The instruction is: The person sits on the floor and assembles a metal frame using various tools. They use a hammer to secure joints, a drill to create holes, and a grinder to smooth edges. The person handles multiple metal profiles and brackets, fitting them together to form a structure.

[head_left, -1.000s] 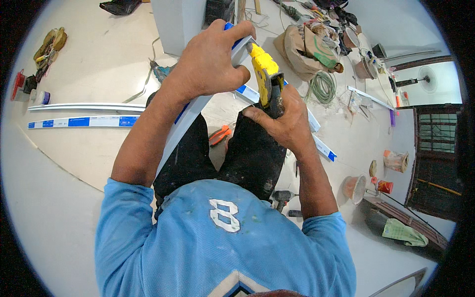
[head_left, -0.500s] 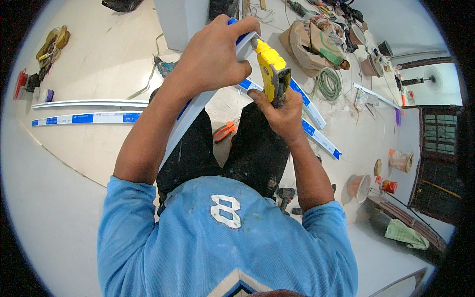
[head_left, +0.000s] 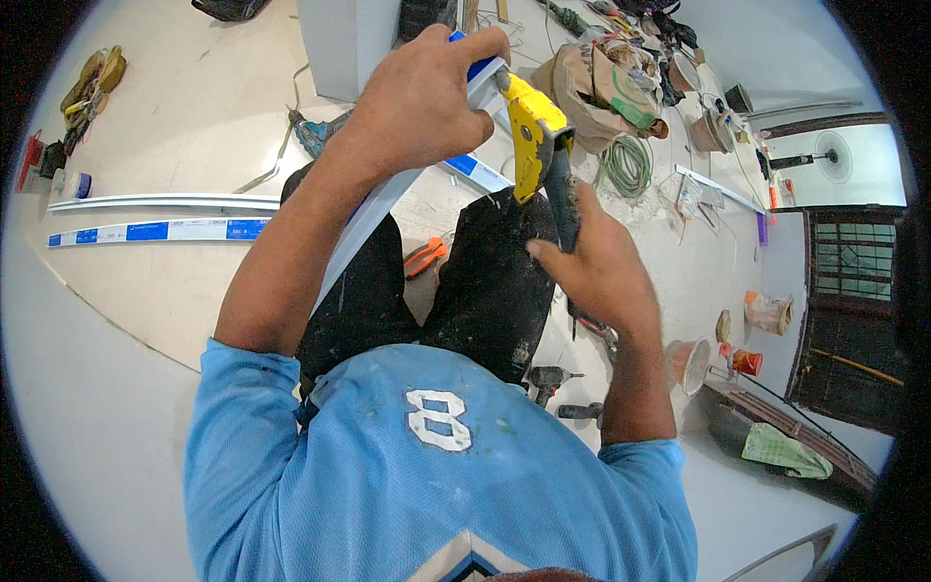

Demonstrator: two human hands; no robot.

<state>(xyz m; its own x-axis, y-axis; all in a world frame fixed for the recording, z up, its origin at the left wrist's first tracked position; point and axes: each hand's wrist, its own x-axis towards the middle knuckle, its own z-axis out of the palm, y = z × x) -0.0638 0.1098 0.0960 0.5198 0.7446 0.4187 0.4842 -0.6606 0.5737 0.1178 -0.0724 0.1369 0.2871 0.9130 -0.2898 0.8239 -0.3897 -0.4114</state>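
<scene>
Holds white-blue profile (head_left: 364, 233) above left thigh (head_left: 373, 306) with left grip (head_left: 422, 109), closed around upper end. Holds yellow plier-type tool (head_left: 532, 126) at same end with right grip (head_left: 606, 270), loosely curled on dark handle (head_left: 561, 209), now spread wider than 0.5 s ago; seemingly means less squeeze there.

Pale floor (head_left: 194, 107), plain white strip (head_left: 165, 203) beside blue-banded strip (head_left: 145, 232) (both at left), orange-handled pliers (head_left: 425, 256), dark drill (head_left: 548, 379) at lower middle, coiled green cable (head_left: 644, 167) near brown bag (head_left: 574, 92)
</scene>
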